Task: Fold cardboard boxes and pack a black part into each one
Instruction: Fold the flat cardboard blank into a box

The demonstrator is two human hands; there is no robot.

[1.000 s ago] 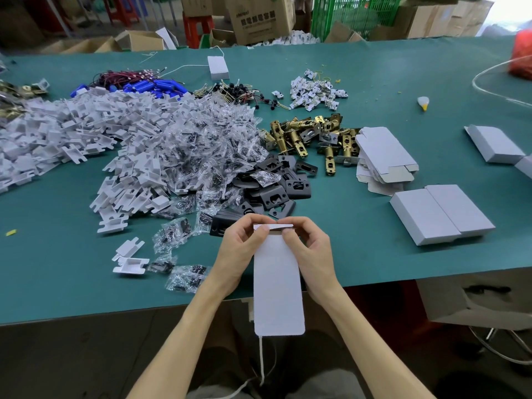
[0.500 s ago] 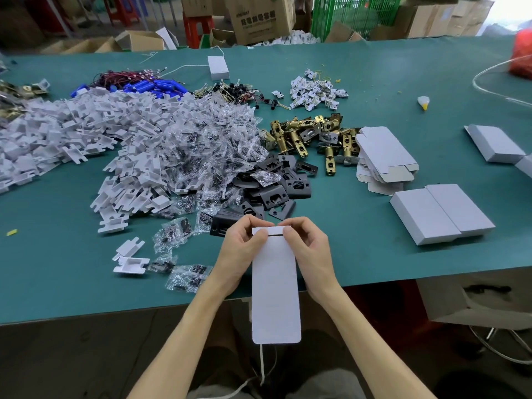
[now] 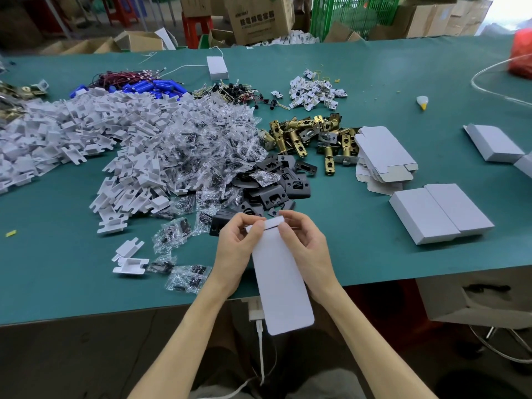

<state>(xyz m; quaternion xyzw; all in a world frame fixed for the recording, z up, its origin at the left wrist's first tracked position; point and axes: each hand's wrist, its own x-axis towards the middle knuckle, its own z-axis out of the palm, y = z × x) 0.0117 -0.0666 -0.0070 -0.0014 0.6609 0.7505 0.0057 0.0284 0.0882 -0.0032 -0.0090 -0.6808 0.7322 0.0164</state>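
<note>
Green table [image 3: 374, 254], white box [image 3: 280, 280] top flap pinched between both hands' fingertips [image 3: 259, 226]

white box [image 3: 280, 280] top under fingers [image 3: 257, 228], red bag [image 3: 522, 57] cut off right

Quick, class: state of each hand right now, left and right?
Left hand: fingers curled, pinching the top end of the white cardboard box.
Right hand: also pinching that box's top end.
</note>
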